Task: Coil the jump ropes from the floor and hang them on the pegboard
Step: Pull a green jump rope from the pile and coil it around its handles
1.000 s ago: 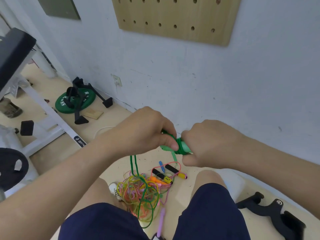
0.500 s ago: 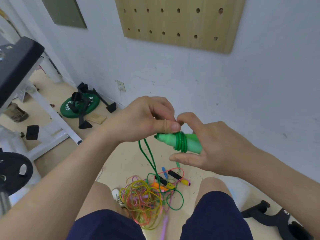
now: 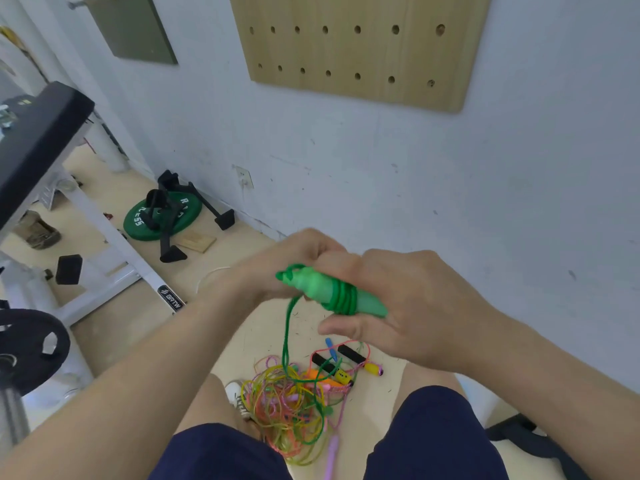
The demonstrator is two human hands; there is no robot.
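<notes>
At centre, the right hand point(image 3: 426, 306) is gripping the green jump rope handles point(image 3: 311, 283) in curled fingers while the left hand point(image 3: 298, 256), at their 9 o'clock, is pinching the green cord point(image 3: 284, 341), seemingly mid-wrap; slack trailing to the rope tangle point(image 3: 287, 407) at 6 o'clock needs winding before the pegboard point(image 3: 360, 50) at 12 o'clock.

Navy shorts point(image 3: 433, 441), bare forearms point(image 3: 138, 393), perhaps white sneaker point(image 3: 234, 393)

One green jump rope point(image 3: 341, 296), one tangled pile of ropes point(image 3: 287, 407) on the floor point(image 3: 207, 341), two black handles point(image 3: 350, 353), one pegboard point(image 3: 346, 50) with fourteen holes point(image 3: 357, 29), one green weight plate point(image 3: 138, 223)
</notes>
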